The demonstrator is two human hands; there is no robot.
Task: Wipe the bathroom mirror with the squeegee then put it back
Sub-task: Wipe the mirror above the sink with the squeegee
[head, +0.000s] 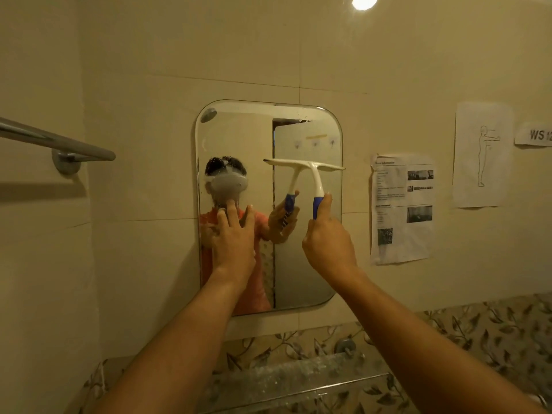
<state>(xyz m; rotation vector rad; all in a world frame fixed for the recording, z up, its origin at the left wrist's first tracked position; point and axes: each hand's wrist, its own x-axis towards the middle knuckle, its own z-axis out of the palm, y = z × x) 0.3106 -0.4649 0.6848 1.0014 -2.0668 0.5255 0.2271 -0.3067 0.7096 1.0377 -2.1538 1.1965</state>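
Observation:
A rounded rectangular mirror point(307, 264) hangs on the beige tiled wall. The squeegee point(317, 174) is white with a blue grip; its blade lies flat against the glass on the mirror's right half, about mid-height, reaching the right edge. My right hand point(327, 240) is closed around the blue grip below the blade. My left hand point(234, 237) rests flat on the mirror's left half with its fingers spread, holding nothing. The glass reflects a person in an orange top wearing a headset, along with both hands and the squeegee.
A metal towel rail point(56, 141) juts from the left wall. Paper sheets point(401, 210) are taped right of the mirror. Below the mirror runs a glass shelf point(298, 380) on metal mounts against leaf-patterned tiles point(493, 333). A ceiling light point(363, 1) shines above.

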